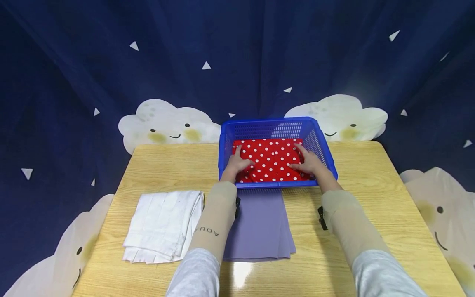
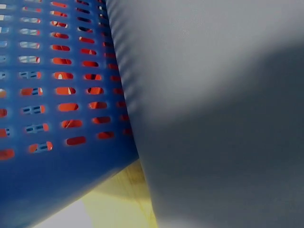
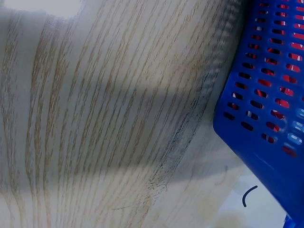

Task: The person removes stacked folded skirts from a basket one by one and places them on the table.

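A folded red cloth with white polka dots [image 1: 272,161] lies inside a blue plastic basket [image 1: 278,185]. My left hand [image 1: 237,163] reaches over the near rim and rests at the cloth's left side, thumb and finger spread. At the cloth's right side is my right hand [image 1: 309,161], its fingers stretched out toward the middle. In both wrist views the hands are out of sight. Red shows through the slots of the basket wall [image 2: 52,166] in the left wrist view, and through the same basket's side [image 3: 247,137] in the right wrist view.
A folded purple cloth [image 1: 256,231] lies in front of the basket, partly under its near edge. Left of it sits a folded white cloth [image 1: 159,222]. Everything stands on a wooden table [image 1: 371,185], with a dark blue cloud-patterned curtain [image 1: 237,49] behind.
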Tool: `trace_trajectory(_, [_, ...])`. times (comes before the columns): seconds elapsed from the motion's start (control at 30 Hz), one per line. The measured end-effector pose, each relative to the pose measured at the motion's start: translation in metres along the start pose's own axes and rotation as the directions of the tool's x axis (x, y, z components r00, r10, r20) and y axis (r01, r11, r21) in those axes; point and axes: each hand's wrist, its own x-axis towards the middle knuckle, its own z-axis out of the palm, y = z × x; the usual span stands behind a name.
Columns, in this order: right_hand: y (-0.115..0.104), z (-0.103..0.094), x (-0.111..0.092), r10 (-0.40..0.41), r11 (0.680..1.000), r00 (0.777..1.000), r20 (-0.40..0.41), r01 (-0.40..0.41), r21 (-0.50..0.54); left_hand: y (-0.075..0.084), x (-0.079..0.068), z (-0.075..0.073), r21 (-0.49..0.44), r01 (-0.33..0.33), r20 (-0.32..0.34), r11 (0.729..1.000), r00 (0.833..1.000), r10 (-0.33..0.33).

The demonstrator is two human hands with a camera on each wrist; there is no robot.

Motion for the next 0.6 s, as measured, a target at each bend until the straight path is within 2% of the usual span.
trace_trajectory(0.27, [-0.003,0.0006,-0.0015,0.051,0.998,0.996,0.075,-0.053,0.019,-0.0005,0.0038,-0.0012,-0.03,0.045,0.006,0.999,0.999,-0.045])
trace_trajectory(0.6, [-0.0004,0.0026,-0.0022,0.042,0.995,0.995,0.093,-0.05,0.085,-0.0013,0.003,-0.0021,-0.065,0.051,0.044,0.997,0.998,-0.048])
